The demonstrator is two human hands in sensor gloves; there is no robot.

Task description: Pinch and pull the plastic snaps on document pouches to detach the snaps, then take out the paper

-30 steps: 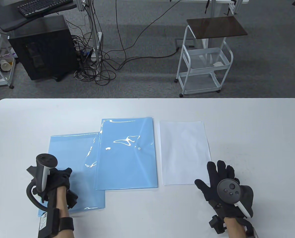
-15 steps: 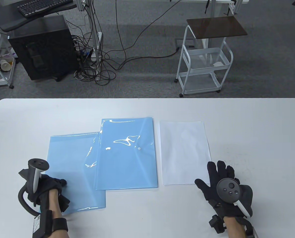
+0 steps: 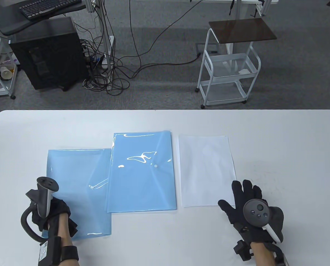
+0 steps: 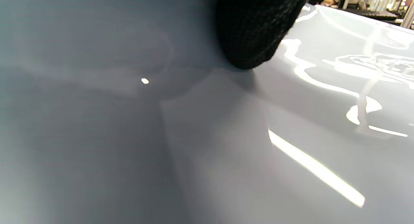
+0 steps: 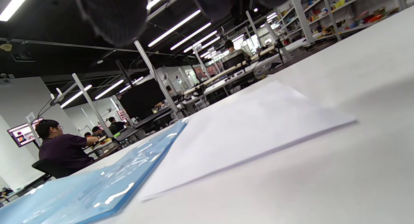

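Note:
A single blue pouch (image 3: 79,177) lies at the left with its white snap (image 3: 91,187) near its right edge. My left hand (image 3: 52,212) sits on this pouch's near-left corner with its fingers curled and holds it. In the left wrist view a gloved fingertip (image 4: 252,33) presses on the glossy pouch (image 4: 291,136). A stack of blue pouches (image 3: 142,171) with a snap (image 3: 155,165) overlaps the left pouch's right side. White paper (image 3: 206,170) lies to the right of the stack. My right hand (image 3: 245,199) lies flat and spread, fingertips at the paper's near-right corner.
The white table (image 3: 165,243) runs to its far edge (image 3: 165,110). Beyond that edge stand a white trolley (image 3: 228,69), a black computer case (image 3: 47,52) and loose cables on the floor. The right wrist view shows paper (image 5: 245,130) beside the pouch stack (image 5: 97,191).
My left hand has pulled the single pouch to the left and turned it slightly, so less of it lies under the stack. The right hand, paper and stack have not moved.

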